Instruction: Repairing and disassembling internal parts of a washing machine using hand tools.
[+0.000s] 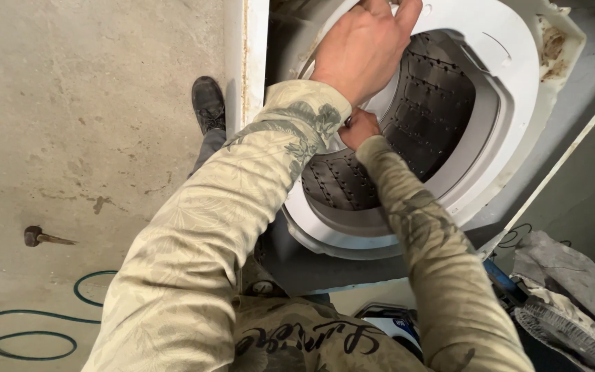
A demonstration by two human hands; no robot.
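Note:
I look down into a top-loading washing machine with a dark perforated drum (pixel 435 103) inside a white plastic tub ring (pixel 511 83). My left hand (pixel 366 45) reaches across and grips the far rim of the ring, fingers curled over its edge. My right hand (pixel 361 129) sits lower at the ring's near-left inner edge, half hidden under my left sleeve. Its fingers are curled on a small dark tool (pixel 348 122), of which only the tip shows. Both arms wear a pale patterned long sleeve.
A rusty white cabinet edge (pixel 246 62) runs down the machine's left side, with my dark shoe (pixel 208 103) beside it. On the concrete floor lie a hammer (pixel 39 238) and a green hose (pixel 29 327). Grey cloth and a round brush (pixel 566 331) are at lower right.

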